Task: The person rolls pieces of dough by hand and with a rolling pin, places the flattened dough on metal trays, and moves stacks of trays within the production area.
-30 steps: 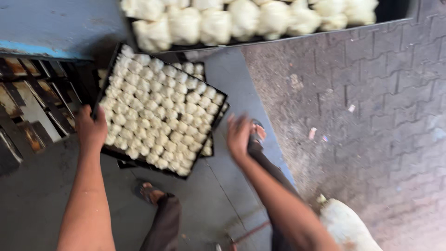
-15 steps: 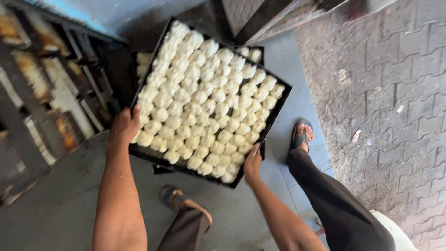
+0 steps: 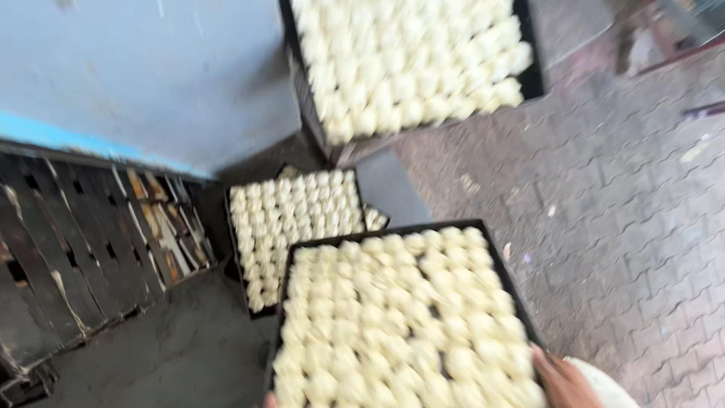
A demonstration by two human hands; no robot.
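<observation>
A black tray (image 3: 507, 266) packed with several pale dough balls (image 3: 393, 317) is lifted close under the camera. My right hand (image 3: 563, 381) grips its near right corner. Only a sliver of my left hand (image 3: 269, 399) shows, at the tray's near left corner on the bottom edge of the view. Below and behind it, a second black tray of dough balls (image 3: 291, 215) lies on the ground, with another tray peeking out beneath it.
A larger tray of dough balls (image 3: 408, 60) sits higher up at the top, beside a blue-grey wall (image 3: 151, 75). A dark slatted rack (image 3: 83, 242) fills the left. Paving bricks (image 3: 627, 211) cover the right. A white rounded object (image 3: 608, 384) lies by my right hand.
The tray both hands gripped has come up off the stack and toward the camera. The tray underneath is now uncovered. The view has swung up and right.
</observation>
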